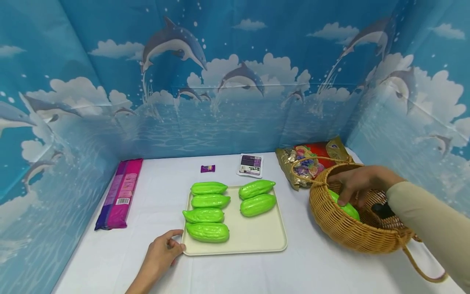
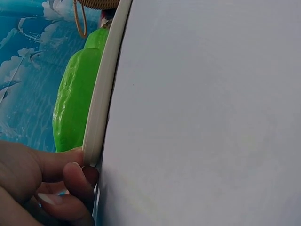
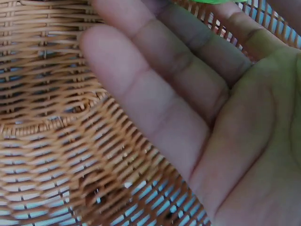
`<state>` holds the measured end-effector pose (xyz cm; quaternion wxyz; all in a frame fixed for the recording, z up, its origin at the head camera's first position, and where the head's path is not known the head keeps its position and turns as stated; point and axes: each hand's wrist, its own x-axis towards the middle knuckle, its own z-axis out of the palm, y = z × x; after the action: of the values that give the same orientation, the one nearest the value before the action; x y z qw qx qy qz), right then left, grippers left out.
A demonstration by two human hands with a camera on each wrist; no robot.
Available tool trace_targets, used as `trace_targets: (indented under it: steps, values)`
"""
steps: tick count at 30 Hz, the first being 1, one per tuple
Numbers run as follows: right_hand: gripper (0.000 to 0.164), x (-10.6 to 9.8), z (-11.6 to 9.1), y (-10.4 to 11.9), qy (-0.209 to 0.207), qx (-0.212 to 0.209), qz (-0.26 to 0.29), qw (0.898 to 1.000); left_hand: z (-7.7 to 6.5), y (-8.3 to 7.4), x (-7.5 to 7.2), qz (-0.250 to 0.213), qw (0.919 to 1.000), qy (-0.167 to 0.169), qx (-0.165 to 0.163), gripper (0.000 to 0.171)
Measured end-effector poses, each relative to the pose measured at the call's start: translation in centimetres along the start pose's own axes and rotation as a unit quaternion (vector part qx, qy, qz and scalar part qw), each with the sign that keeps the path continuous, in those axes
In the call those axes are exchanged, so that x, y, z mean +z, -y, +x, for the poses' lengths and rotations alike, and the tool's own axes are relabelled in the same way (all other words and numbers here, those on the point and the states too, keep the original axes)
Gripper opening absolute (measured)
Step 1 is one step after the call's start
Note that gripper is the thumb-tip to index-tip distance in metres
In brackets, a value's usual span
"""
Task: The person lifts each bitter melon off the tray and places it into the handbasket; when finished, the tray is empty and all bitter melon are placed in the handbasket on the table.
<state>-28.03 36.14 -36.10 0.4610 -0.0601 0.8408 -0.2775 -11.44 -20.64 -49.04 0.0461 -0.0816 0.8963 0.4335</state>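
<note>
In the head view, my left hand (image 1: 163, 251) pinches the front left corner of a cream tray (image 1: 253, 241) between thumb and fingers. The left wrist view shows those fingers at the rim. Several bright green, ridged bitter melons (image 1: 207, 232) lie on the tray, stacked in a left column and a right pair. My right hand (image 1: 361, 181) reaches into a tilted wicker basket (image 1: 338, 224). Its thumb lies across another bitter melon (image 1: 349, 210) by the near rim. The right wrist view shows long, extended fingers, with only a sliver of green at the top.
A pink and purple packet (image 1: 121, 192) lies at left. Behind the tray are a small purple wrapper (image 1: 208, 168) and a white packet (image 1: 251, 164). A red and gold bag (image 1: 327, 151) leans behind the basket. Dolphin-printed cloth (image 1: 235, 118) walls the table (image 1: 154, 192).
</note>
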Motion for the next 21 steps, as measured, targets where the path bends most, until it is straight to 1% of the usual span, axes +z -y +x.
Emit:
trace_targets:
  steps: [5,8,13,21]
  values:
    - [0.109,0.4,1.5,-0.1,0.007,-0.001,0.002,1.000,0.1,0.0,-0.1,0.008,1.0000,-0.004,-0.001,0.042]
    - [0.110,0.7,1.9,0.0,0.009,0.006,0.002,1.000,0.0,0.1,-0.1,0.009,1.0000,-0.005,0.000,0.042]
    - [0.111,0.9,2.2,0.0,0.015,0.019,0.000,1.000,0.0,0.0,0.0,0.005,1.0000,-0.002,-0.002,0.042]
    - [0.102,2.0,2.5,-0.2,0.021,0.040,-0.003,0.999,0.0,0.1,0.2,0.002,1.0000,0.000,-0.001,0.042]
